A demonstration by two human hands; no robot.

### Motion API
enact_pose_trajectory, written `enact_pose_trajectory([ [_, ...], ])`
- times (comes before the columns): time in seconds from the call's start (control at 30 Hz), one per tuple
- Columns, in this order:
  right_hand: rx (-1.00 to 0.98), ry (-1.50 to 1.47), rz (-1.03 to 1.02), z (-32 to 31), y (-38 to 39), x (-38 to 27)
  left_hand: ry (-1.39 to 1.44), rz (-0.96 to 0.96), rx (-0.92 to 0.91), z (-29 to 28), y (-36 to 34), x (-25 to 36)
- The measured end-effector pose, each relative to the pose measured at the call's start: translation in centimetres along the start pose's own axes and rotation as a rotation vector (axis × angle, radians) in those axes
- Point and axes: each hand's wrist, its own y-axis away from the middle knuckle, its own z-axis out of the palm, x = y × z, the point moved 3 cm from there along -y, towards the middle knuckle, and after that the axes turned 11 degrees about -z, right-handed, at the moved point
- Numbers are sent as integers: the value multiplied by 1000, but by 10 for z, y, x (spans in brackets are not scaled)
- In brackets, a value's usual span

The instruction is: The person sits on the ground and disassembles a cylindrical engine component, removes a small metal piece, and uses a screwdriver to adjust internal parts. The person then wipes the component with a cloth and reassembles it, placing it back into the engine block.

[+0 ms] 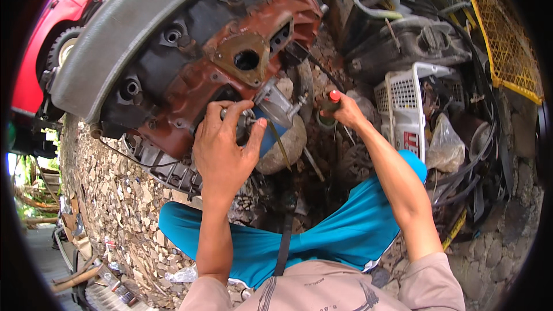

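A large engine block (pixel 193 89), reddish brown with a black upper side, lies tilted before me. Along its lower side my left hand (pixel 226 147) curls its fingers and thumb around a small round metal part (pixel 246 120) with a short stem, mostly hidden by the fingers. Right beside it are a silver metal fitting (pixel 277 103) and a blue cylinder (pixel 268 143). To the right, clear of the engine, my right hand (pixel 349 110) grips a dark object with a red cap (pixel 334 97). Its lower part looks greenish, and its kind is unclear.
A white plastic crate (pixel 420 103) with a plastic bag (pixel 446 144) stands at right, below a black casing (pixel 412 46) and a yellow mesh panel (pixel 507 34). A grey curved panel (pixel 115 40) borders the engine at upper left. Gravel (pixel 115 184) covers the left ground.
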Motion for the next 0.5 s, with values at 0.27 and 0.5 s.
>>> enact_pose_trajectory([
  [0.27,119,182,308,34,68,37,410,539,186,29,59,7],
  [0.5,-438,91,568,112,173,82,752,386,-495,163,113,-55],
])
